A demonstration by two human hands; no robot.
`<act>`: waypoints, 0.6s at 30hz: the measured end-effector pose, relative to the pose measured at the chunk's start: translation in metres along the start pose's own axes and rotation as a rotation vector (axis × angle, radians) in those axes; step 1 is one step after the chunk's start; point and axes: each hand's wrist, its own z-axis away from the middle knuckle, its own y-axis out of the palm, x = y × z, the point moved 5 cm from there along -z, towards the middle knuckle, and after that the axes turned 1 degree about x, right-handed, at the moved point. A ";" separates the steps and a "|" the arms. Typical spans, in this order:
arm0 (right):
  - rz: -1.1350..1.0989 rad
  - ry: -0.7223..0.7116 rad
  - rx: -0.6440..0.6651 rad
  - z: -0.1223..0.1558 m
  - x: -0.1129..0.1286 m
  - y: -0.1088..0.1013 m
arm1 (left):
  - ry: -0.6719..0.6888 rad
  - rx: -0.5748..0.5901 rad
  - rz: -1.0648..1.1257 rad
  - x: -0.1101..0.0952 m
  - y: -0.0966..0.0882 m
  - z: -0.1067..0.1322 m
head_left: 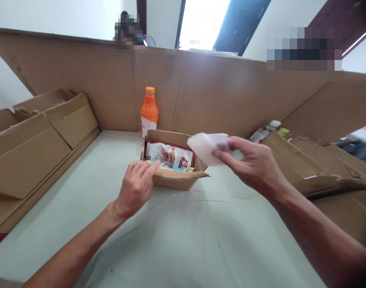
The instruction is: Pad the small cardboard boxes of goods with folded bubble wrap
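Observation:
A small open cardboard box (177,180) sits on the pale table cloth (183,240). Inside it lies a red and white snack packet (170,156). My left hand (136,188) hovers at the box's near left corner, index finger stretched toward the packet, the other fingers curled, nothing in it. My right hand (255,166) is raised just right of the box and pinches a white, blurred packet or wrapper (205,147) above the box's right edge. An orange drink bottle (149,110) stands upright right behind the box.
A tall cardboard wall (201,88) closes off the back. Flattened cardboard boxes (33,148) are stacked on the left and more cardboard (317,164) on the right. A small bottle with a white cap (265,131) lies at the back right.

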 end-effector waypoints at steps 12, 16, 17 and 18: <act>0.409 -0.211 0.962 -0.062 0.025 0.165 | 0.009 -0.072 0.120 0.002 0.001 0.001; 0.448 -0.247 0.987 -0.058 0.025 0.179 | -0.015 -0.103 0.077 0.005 0.004 -0.004; 0.451 -0.266 0.966 -0.059 0.024 0.177 | -0.030 -0.123 0.058 0.006 0.004 -0.004; 0.447 -0.283 0.928 -0.061 0.023 0.171 | -0.054 -0.149 0.039 0.006 0.003 -0.003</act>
